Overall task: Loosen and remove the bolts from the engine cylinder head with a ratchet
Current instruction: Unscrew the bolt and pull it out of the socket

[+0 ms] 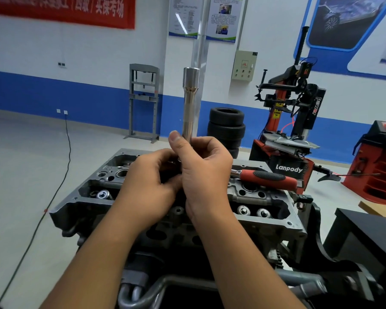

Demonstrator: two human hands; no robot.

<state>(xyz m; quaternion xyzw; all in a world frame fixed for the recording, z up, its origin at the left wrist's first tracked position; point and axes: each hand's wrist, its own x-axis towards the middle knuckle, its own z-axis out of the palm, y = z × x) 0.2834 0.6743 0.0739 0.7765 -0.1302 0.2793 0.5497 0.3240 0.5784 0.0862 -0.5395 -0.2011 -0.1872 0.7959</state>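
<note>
Head view: both hands (206,172) grip upright socket extension (189,103).

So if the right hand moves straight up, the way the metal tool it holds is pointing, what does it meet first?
Probably nothing near. The right hand grips the socket extension upright over the engine head; above its tip only the distant wall pipe shows, though depth is uncertain.

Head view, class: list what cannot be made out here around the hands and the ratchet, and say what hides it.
- Lower end of the long socket: covered by the right hand.
- What the left hand holds: hidden behind its own fingers.
- Ratchet head: behind the right hand; only the red handle shows.
- Bolts in the cylinder head centre: blocked by both forearms.
</note>
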